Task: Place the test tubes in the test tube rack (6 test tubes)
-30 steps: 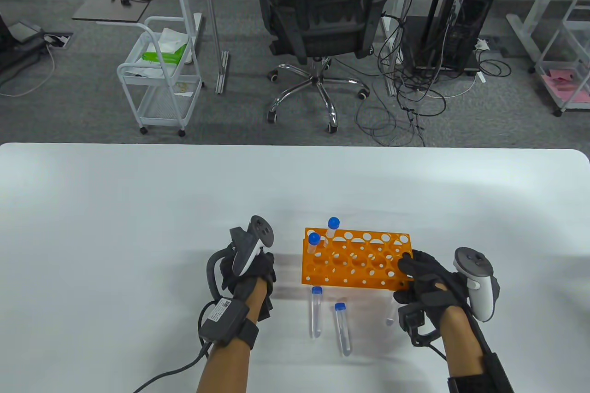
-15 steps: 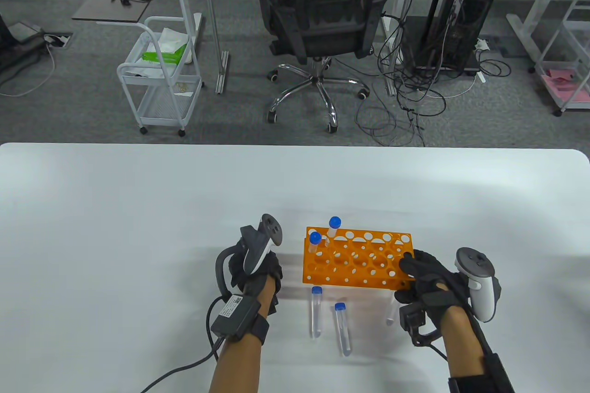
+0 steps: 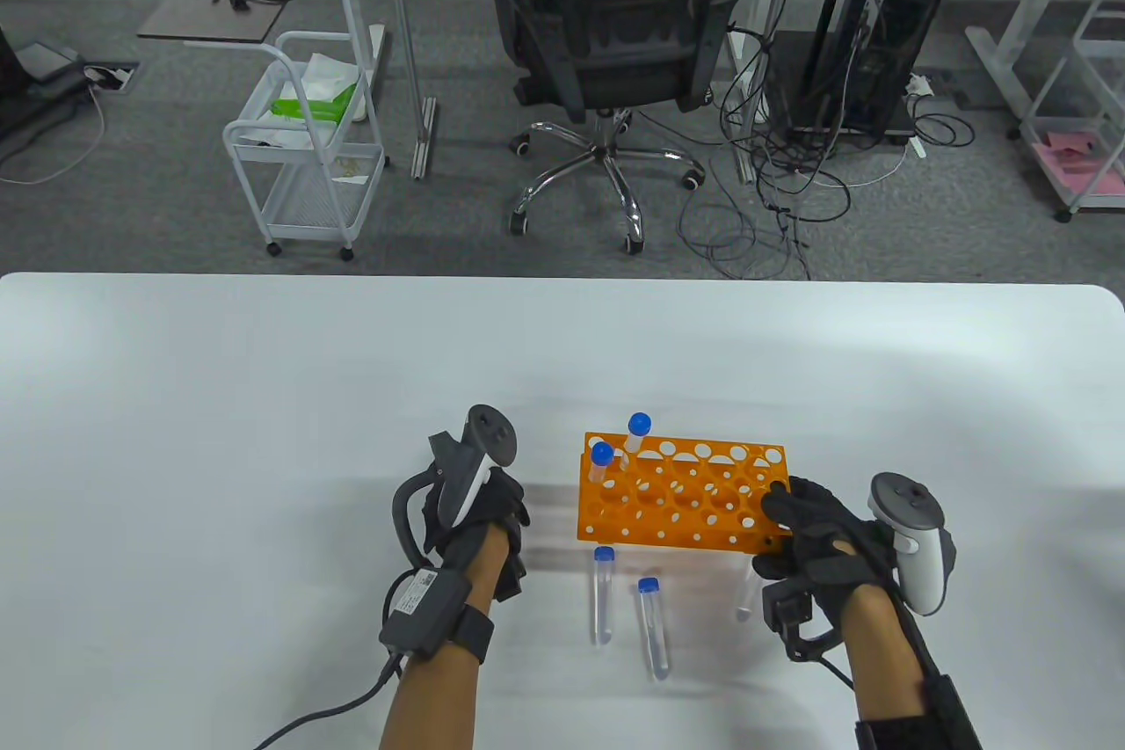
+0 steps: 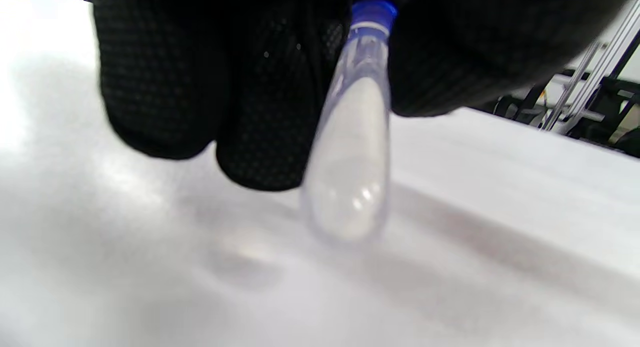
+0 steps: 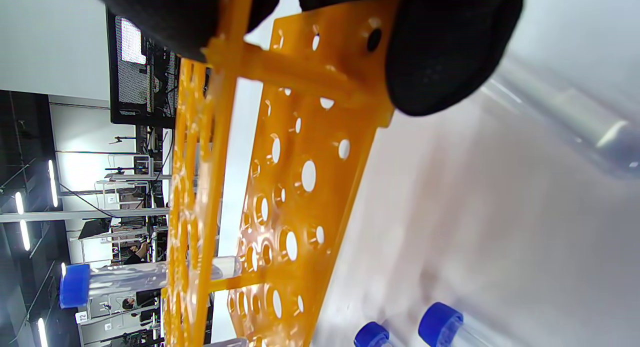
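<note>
An orange test tube rack (image 3: 681, 493) stands on the white table. Two blue-capped tubes (image 3: 601, 460) (image 3: 637, 431) stand upright in its left end. My right hand (image 3: 791, 521) grips the rack's right end; in the right wrist view its fingers (image 5: 442, 47) press on the rack's end wall (image 5: 310, 152). My left hand (image 3: 479, 517) hovers left of the rack and holds a clear blue-capped tube (image 4: 350, 152) between its fingers (image 4: 260, 97), tip down above the table. Two tubes (image 3: 602, 596) (image 3: 652, 627) lie in front of the rack. Another clear tube (image 3: 745, 600) lies partly hidden by my right hand.
The white table (image 3: 264, 398) stretches wide on all sides of the rack. Beyond its far edge stand an office chair (image 3: 615, 55), a white cart (image 3: 308, 143) and floor cables. Cords trail from both wrists toward the near edge.
My left hand drifted right toward the rack, then back left with its tube. My right hand and the rack stayed still.
</note>
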Demonstrator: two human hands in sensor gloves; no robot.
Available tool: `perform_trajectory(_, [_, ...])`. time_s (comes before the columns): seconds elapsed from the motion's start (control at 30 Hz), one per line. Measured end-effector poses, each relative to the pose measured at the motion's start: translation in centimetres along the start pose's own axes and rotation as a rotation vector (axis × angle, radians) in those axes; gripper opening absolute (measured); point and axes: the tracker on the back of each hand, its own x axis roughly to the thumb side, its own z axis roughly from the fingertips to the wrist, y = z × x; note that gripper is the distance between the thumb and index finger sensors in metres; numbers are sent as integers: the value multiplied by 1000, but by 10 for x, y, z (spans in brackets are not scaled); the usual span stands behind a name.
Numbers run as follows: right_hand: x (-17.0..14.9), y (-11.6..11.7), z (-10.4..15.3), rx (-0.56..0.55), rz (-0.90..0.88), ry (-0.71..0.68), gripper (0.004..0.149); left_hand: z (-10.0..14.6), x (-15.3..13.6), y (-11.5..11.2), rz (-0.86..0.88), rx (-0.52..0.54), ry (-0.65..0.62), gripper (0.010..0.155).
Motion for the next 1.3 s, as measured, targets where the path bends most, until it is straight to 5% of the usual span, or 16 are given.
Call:
perform_trajectory(0.73, [-4, 1, -1, 4, -20, 14, 54, 48, -4, 58, 235, 316, -124, 59])
perform_trajectory(1.3, [-5, 1, 0, -2, -18, 15, 54, 80, 19, 83, 259, 361, -315, 55])
